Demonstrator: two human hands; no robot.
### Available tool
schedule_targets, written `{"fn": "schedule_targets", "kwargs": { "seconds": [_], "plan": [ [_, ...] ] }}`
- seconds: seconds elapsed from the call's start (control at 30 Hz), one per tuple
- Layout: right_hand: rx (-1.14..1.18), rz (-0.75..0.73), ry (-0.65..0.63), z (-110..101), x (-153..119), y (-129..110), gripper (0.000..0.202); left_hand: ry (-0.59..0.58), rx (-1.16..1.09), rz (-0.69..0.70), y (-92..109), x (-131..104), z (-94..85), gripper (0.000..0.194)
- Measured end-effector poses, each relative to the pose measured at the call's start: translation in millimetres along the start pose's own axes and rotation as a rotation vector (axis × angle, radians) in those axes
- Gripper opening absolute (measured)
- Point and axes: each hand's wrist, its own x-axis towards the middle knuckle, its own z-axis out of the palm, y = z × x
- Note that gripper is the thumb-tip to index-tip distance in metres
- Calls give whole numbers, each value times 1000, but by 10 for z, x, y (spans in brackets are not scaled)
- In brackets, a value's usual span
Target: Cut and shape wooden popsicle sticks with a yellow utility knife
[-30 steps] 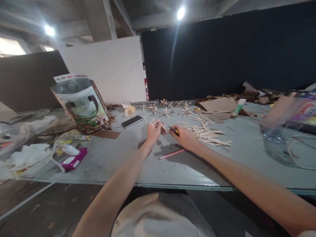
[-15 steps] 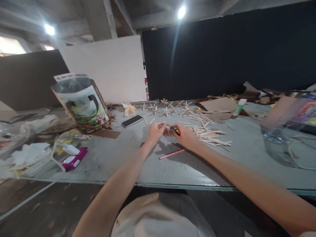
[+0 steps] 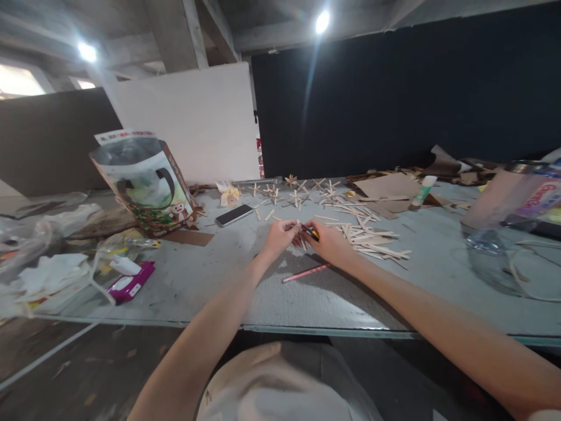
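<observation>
Near the middle of the grey table [image 3: 210,292], my left hand [image 3: 281,235] has its fingers pinched together; a small pale wooden piece seems to be between them, mostly hidden. My right hand [image 3: 326,241] is closed on a black and yellow cutter [image 3: 314,234], whose tip points at the left fingertips. The two hands nearly touch. A pink pencil [image 3: 305,273] lies just below them. To the right of my right hand is a loose pile of wooden sticks [image 3: 372,241].
Crossed stick shapes [image 3: 298,196] stand at the back. A phone [image 3: 234,216], a printed box [image 3: 149,190] and a purple packet [image 3: 130,283] lie leftward. Cardboard [image 3: 388,186], a glue stick [image 3: 423,192] and a clear plastic container [image 3: 495,251] are on the right.
The fingers of my left hand have shifted slightly down and closer to the cutter. My right hand has barely moved.
</observation>
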Motion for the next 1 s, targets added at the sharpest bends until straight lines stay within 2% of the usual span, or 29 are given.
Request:
{"fn": "schedule_targets", "kwargs": {
  "seconds": [0.17, 0.4, 0.7, 1.0],
  "plan": [
    [-59, -2, -45, -39, -7, -36, 24, -8, 43, -30, 0, -8, -8, 32],
    [-231, -132, -188, -102, -18, -51, 30, -3, 90, -66, 6, -7, -6, 33],
    [-285, -115, -235, -79, -8, -59, 35, 2, 92, -86, 21, -24, 15, 35],
    [-181, -59, -231, -56, 12, -74, 30, 72, 182, -67, 40, -52, 46, 33]
  ]
}}
